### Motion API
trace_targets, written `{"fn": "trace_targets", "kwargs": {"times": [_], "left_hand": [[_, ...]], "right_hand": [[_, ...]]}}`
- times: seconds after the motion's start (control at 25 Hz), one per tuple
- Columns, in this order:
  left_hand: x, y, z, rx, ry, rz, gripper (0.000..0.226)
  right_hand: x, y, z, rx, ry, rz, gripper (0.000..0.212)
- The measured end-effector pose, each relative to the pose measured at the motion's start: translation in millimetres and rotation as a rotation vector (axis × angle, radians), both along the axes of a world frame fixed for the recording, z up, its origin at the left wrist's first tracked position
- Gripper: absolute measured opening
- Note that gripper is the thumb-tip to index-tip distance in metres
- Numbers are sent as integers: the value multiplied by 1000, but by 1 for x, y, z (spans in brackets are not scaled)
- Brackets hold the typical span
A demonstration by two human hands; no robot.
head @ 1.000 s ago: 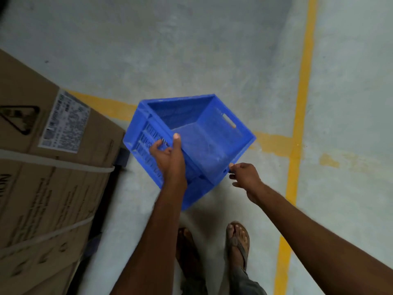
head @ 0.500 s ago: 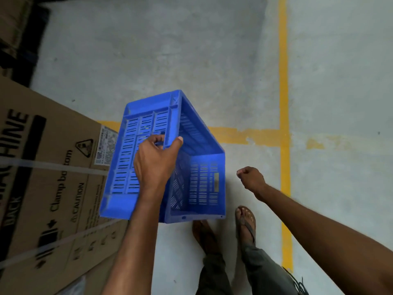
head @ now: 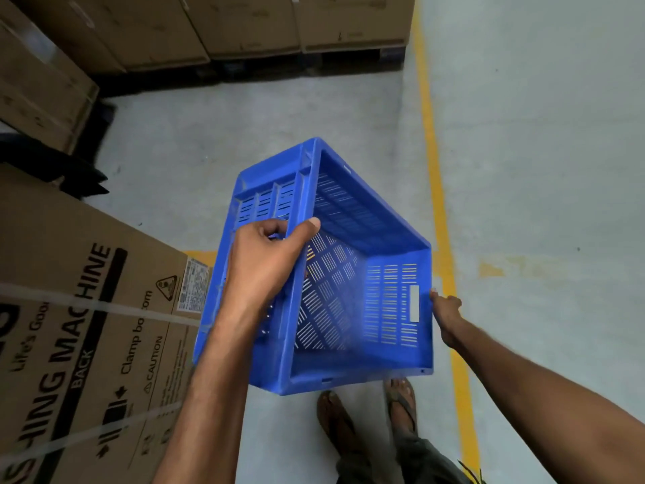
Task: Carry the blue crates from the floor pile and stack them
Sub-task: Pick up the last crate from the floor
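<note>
Floor: grey concrete (head: 541, 151) marked with a yellow line (head: 431, 151); cardboard boxes (head: 244, 26) stand along the far edge; a strapped washing-machine box (head: 87, 309) sits close on the left
Crate: one blue crate (head: 352, 211) is off the floor, in the air in front of the person and above the sandalled feet (head: 335, 417); it is tipped, so its open mouth faces up and to the right
Left hand (head: 265, 270): clamps a long wall at the rim, thumb inside, fingers curled over the outside; likely the main carrying hold, taking most of the weight
Right hand (head: 446, 316): at the short end wall, just beside the handle slot (head: 414, 303), thumb tip on the edge; its fingers are hidden behind the wall, so I cannot tell whether it grips or only steadies; probably there to stop the tilted crate from swinging
Stage: mid-carry, by the look of it; neither pile nor stack is in view
Risk: the washing-machine box is near the crate's left side; a swing could clip it
</note>
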State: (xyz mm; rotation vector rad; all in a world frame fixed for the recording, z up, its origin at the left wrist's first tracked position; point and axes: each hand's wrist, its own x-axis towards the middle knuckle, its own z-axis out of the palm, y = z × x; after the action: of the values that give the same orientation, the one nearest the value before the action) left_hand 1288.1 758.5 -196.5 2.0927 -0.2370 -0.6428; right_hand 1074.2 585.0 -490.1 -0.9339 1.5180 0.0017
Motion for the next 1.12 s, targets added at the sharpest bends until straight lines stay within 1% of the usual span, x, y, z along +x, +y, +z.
{"fn": "trace_targets", "kwargs": {"times": [0.04,0.08,0.16,0.24,0.28,0.32,0.36,0.4,0.48,0.52,0.64,0.76,0.84,0.92,1.0,1.12], "left_hand": [[-2,-3,7,-19,20,-4,57],[-2,-4,14,-30,39,-4,57],[2,-5,28,-59,41,8,51],[13,-4,39,-50,2,22,54],[20,-2,42,-33,-1,23,52],[27,-1,43,-10,23,13,44],[32,2,43,31,51,-16,36],[35,6,40,94,61,-45,34],[44,15,29,178,36,-96,37],[49,20,22,174,35,-109,39],[63,28,-1,144,41,-79,42],[76,30,-22,205,43,-104,46],[79,30,-29,295,53,-180,49],[79,23,-28,364,50,-280,51],[71,10,-22,388,62,-388,51],[45,-15,-14,358,68,-514,50]], "right_hand": [[-3,-9,2,24,-15,-6,52],[-7,-14,7,78,-39,-11,51],[-11,-25,10,186,-94,-60,63],[-15,-32,17,237,-126,-96,71],[-19,-35,19,251,-169,-103,73],[-22,-37,25,267,-207,-101,74],[-28,-41,30,284,-251,-104,73],[-36,-42,39,302,-284,-116,69],[-58,-46,50,320,-324,-135,61],[-69,-49,57,326,-340,-151,59],[-93,-57,88,300,-365,-148,56],[-110,-57,125,197,-319,-95,51],[-127,-52,159,117,-314,-140,44],[-148,-51,191,120,-316,-213,40],[-173,-46,224,132,-317,-301,40],[-218,-25,261,21,-254,-324,44]]}}
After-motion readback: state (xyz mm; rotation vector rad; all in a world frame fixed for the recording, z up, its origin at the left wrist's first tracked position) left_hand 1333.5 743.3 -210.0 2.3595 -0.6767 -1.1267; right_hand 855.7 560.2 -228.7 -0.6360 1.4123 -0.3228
